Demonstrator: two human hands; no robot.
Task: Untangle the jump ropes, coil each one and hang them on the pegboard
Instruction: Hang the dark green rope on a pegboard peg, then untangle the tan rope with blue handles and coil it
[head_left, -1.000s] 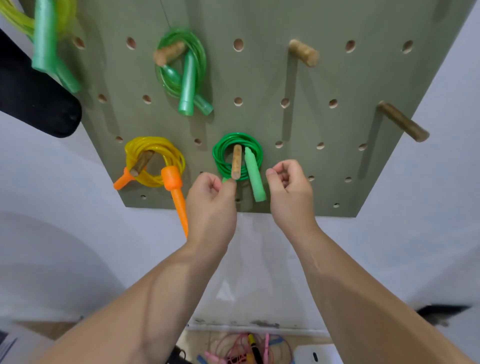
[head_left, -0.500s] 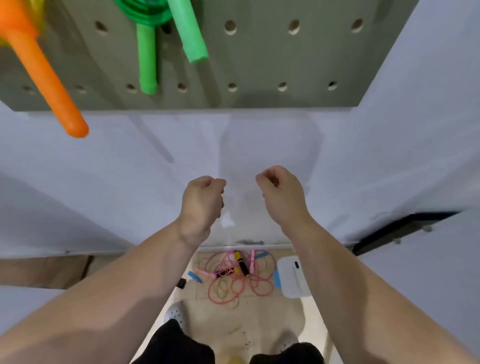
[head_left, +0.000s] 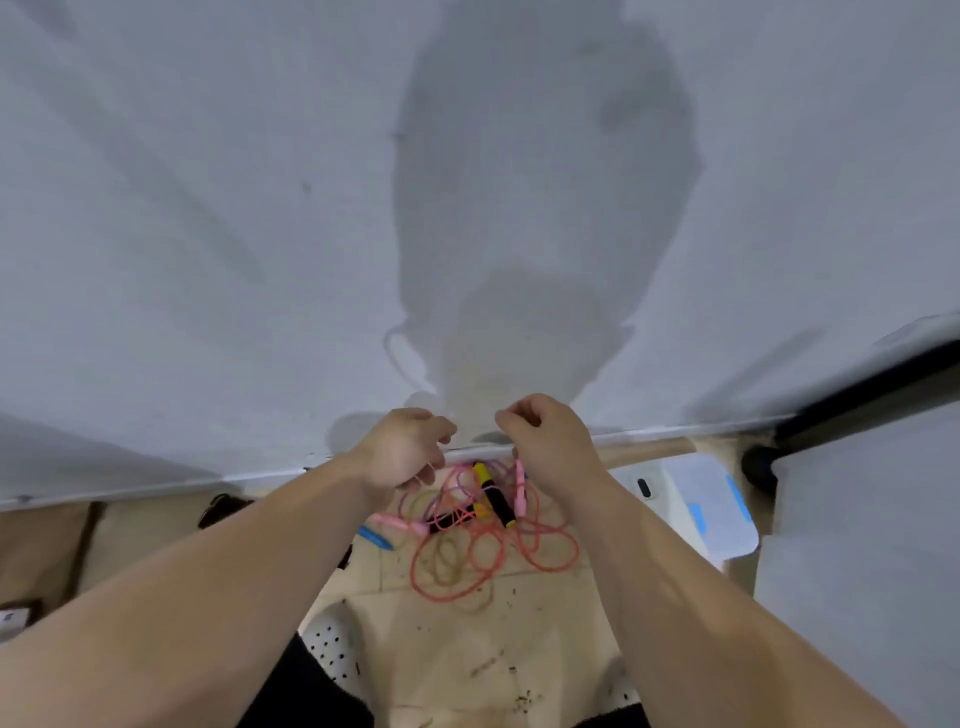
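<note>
A tangle of pink and red jump ropes (head_left: 494, 558) lies on the floor at the foot of the white wall. Among the loops are a yellow-and-black handle (head_left: 492, 492), pink handles (head_left: 519, 487) and a blue handle (head_left: 375, 538). My left hand (head_left: 408, 452) and my right hand (head_left: 545, 441) hang in the air above the tangle, close together, fingers loosely curled and holding nothing. The pegboard is out of view.
A white box with blue clips (head_left: 714, 512) sits on the floor right of the ropes. My white perforated shoes (head_left: 332, 644) stand just in front of the tangle. A white wall (head_left: 260, 234) fills the upper view, with a dark gap (head_left: 862, 395) at right.
My view has swung down from the pegboard with its hung coils to the floor. Both hands came away from the green coil and dropped, empty, over the tangle.
</note>
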